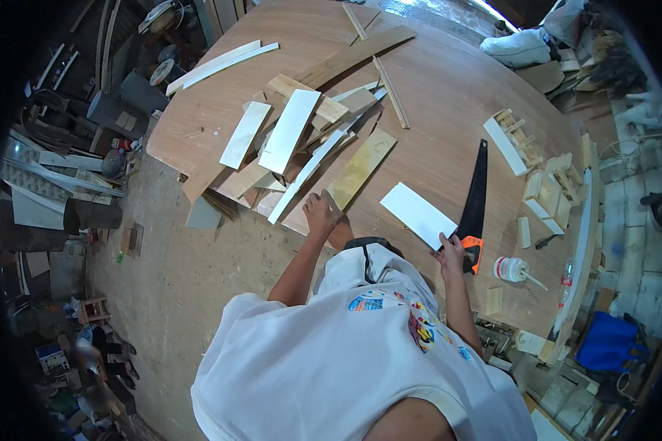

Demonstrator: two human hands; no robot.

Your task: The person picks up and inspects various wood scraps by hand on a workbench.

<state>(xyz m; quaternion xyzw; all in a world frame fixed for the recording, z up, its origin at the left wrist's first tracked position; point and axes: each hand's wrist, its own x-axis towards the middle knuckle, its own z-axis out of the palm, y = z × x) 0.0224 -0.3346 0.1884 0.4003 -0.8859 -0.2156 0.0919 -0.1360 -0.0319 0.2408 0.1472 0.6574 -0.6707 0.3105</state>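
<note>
My left hand (322,213) is at the near end of a bare wooden board (362,169), its fingers curled against that end. My right hand (451,257) grips the near right corner of a white-faced board (419,215), with the thumb on top; the fingers below are partly hidden. Just right of that hand lies a handsaw (475,187) with a black blade and an orange and black handle, its blade pointing away from me. Left of the bare board, a long narrow white strip (305,176) lies at a slant beside a pile of offcuts.
White-faced boards (290,132) and loose wood pieces cover the table's left part. At right stand small wooden assemblies (548,198), a white jar (509,269) with a stick and a clear bottle (566,283). A blue bag (609,342) is beyond the table's right edge.
</note>
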